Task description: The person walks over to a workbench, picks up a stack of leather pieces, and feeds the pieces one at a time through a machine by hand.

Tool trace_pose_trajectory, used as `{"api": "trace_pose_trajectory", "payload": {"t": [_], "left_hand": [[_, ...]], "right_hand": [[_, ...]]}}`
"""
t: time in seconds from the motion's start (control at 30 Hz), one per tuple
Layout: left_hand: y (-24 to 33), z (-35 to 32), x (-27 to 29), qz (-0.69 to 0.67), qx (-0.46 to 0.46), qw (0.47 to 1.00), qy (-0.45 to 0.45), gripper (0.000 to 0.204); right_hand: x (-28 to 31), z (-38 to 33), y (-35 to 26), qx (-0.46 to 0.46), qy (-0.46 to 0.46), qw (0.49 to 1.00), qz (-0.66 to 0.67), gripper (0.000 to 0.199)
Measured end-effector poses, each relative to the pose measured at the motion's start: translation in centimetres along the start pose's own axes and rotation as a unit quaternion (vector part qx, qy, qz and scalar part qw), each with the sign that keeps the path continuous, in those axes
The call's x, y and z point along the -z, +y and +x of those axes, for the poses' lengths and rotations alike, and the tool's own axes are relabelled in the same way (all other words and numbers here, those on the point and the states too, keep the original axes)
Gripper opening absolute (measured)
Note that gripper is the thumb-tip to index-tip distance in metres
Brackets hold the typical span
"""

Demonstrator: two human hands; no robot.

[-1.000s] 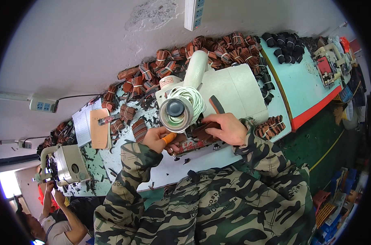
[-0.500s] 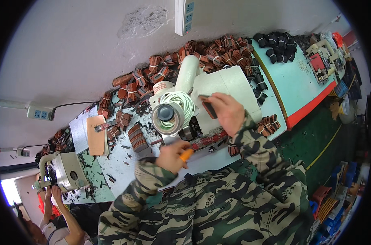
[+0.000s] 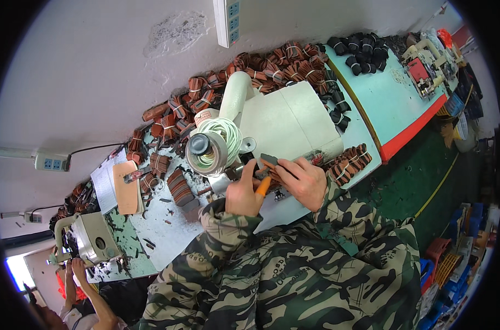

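My left hand (image 3: 243, 195) is closed around a tool with an orange handle (image 3: 264, 186); its working end is hidden by the fingers. Close beside it, my right hand (image 3: 306, 184) pinches a small flat strip, dark grey on one face and brown at the edge (image 3: 268, 160). The strip and the tool come together between the two hands, in front of a cream-coloured machine (image 3: 288, 121). On the machine's left end sits a round cup (image 3: 217, 157) with a coil of thin white bands (image 3: 228, 135) around it.
Bundles of brown strips (image 3: 272, 69) line the wall, and black bundles (image 3: 365, 49) lie farther right. A stack of strips (image 3: 179, 188) and a brown notebook (image 3: 127, 187) are on the left. At the far left, another person's hands (image 3: 75, 269) work at a second machine (image 3: 93, 236).
My right hand has come down and left with the strip, bringing it to my left hand. My left hand has risen slightly with the orange-handled tool. The whole view has shifted a little.
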State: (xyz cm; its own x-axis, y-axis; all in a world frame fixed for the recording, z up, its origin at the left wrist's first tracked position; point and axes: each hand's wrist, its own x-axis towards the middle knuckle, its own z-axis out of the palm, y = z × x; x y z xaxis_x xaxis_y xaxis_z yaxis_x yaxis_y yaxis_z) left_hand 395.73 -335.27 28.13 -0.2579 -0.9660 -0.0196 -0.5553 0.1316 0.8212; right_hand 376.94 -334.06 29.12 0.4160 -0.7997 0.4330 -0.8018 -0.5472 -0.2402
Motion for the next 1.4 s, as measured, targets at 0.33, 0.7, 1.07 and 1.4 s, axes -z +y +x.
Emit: {"api": "trace_pose_trajectory", "payload": {"t": [0.33,0.7,1.07,1.4], "left_hand": [[1.2,-2.9,0.1,-0.072,-0.096,0.987,-0.102,0.015],[2.0,5.0,-2.8,-0.037,-0.012,0.998,0.053,0.041],[3.5,0.3,-1.2,-0.028,-0.057,0.98,-0.191,0.041],[2.4,4.0,-3.7,-0.042,-0.101,0.994,0.001,0.08]], "right_hand": [[0.7,1.5,2.6,-0.049,-0.009,0.997,0.054,0.03],[1.5,2.0,3.3,-0.132,-0.137,0.982,-0.014,0.028],[1.4,1.2,4.8,-0.151,-0.162,0.975,-0.026,0.03],[0.0,1.8,3.8,-0.206,-0.156,0.964,0.063,0.035]]}}
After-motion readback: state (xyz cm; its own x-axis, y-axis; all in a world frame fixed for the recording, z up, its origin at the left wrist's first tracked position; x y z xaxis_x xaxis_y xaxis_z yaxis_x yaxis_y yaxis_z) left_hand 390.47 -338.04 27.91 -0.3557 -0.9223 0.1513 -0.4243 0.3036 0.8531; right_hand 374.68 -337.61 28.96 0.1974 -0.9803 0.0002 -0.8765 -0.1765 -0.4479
